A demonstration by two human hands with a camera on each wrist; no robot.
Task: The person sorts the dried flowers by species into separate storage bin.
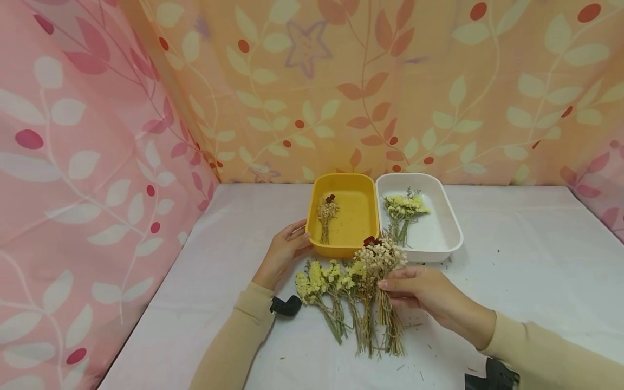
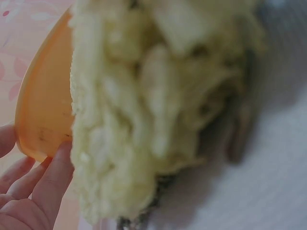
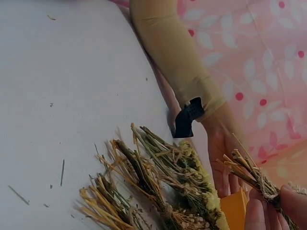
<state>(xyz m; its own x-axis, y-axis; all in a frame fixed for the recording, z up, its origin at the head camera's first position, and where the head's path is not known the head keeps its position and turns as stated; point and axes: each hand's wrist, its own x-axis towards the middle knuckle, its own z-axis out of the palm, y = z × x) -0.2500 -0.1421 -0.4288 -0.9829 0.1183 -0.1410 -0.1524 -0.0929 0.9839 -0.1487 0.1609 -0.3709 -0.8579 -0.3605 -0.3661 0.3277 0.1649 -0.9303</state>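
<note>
My right hand [image 1: 429,292] pinches a bunch of dried flowers [image 1: 382,257] by its tied stems, thumb against fingertips. Small cream blossoms and a dark red bloom top this bunch, and its stems point toward me. Against the left side of a yellow tray [image 1: 343,252], near its front corner, my left hand [image 1: 285,252] rests with fairly straight fingers touching the wall. Several tied bunches with yellow flowers [image 1: 317,279] lie in front of the tray. In the left wrist view, a blurred yellow flower head [image 2: 134,110] covers much of the tray.
Inside the yellow tray lies a small cream bunch [image 1: 327,211] with dark red tips. A white tray [image 1: 450,238] stands directly beside it, holding yellow flowers [image 1: 407,208]. Bits of stem [image 3: 62,172] are scattered on the white tabletop. Patterned cloth [image 1: 273,108] hangs behind and at the sides.
</note>
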